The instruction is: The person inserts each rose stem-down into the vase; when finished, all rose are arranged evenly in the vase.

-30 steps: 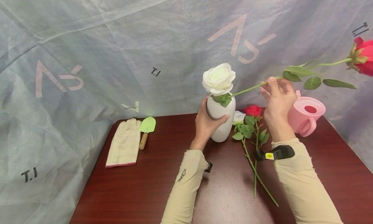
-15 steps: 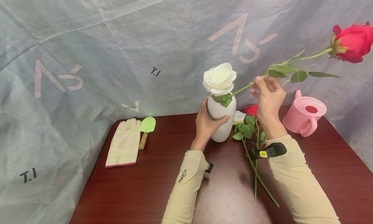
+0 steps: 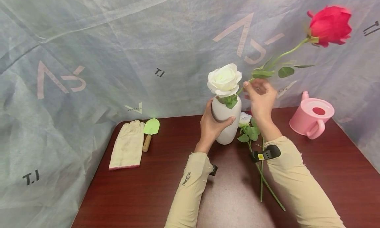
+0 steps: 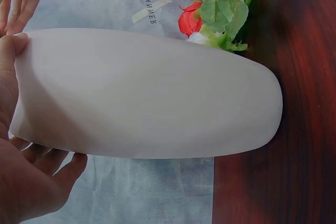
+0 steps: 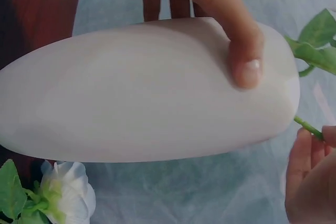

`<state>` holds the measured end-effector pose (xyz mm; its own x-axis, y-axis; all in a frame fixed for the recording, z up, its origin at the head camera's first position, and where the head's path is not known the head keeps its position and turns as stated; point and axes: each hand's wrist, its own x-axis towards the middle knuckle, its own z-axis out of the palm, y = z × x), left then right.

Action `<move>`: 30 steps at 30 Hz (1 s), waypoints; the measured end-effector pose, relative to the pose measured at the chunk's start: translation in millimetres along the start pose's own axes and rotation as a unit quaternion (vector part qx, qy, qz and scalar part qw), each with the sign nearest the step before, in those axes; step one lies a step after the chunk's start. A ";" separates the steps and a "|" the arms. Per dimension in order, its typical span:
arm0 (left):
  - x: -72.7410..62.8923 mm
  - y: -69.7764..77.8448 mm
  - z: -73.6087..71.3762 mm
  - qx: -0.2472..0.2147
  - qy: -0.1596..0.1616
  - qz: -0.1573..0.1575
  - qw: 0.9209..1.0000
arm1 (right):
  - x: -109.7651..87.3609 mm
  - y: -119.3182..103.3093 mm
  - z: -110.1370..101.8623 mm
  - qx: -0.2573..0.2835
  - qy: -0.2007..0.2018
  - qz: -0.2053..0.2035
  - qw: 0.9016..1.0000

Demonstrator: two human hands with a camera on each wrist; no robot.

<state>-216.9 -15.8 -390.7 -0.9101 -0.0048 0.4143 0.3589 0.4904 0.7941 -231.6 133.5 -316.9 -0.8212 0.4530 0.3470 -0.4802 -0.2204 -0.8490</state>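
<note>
A white vase [image 3: 227, 126] stands upright on the table, and my left hand [image 3: 212, 126] grips it round its upper part, thumb across the front. One white rose [image 3: 224, 79] sits in the vase mouth with green leaves at the rim. To the right of the mouth my right hand [image 3: 261, 98] pinches the stem of a long red rose [image 3: 331, 26], which leans up and to the right. In the right wrist view, the lower part of that green stem [image 5: 308, 126] enters the vase mouth beside the fingers; its end is hidden inside.
Beside the vase lie another white rose [image 3: 244, 118] and a red rose [image 4: 190, 20], their stems crossing toward the front. A pink watering can [image 3: 308, 117] stands at the right. Cotton gloves [image 3: 127, 145] and a small green trowel [image 3: 151, 126] lie at the left. A grey sheet hangs behind.
My right hand has moved left toward the vase, sliding the stem farther into the mouth. The red bloom has swung left and upward. My left hand and the vase have stayed nearly still.
</note>
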 end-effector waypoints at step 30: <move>-2.8 1.6 2.4 -0.019 -0.005 -0.004 1.000 | -35.2 26.5 -117.2 0.054 -0.248 0.221 0.942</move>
<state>-214.3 -12.9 -391.7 -0.9147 0.0012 0.4040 0.3598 0.4573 0.8133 -179.3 212.9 -398.3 -0.9781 -0.1568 0.1365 -0.0653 -0.3919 -0.9177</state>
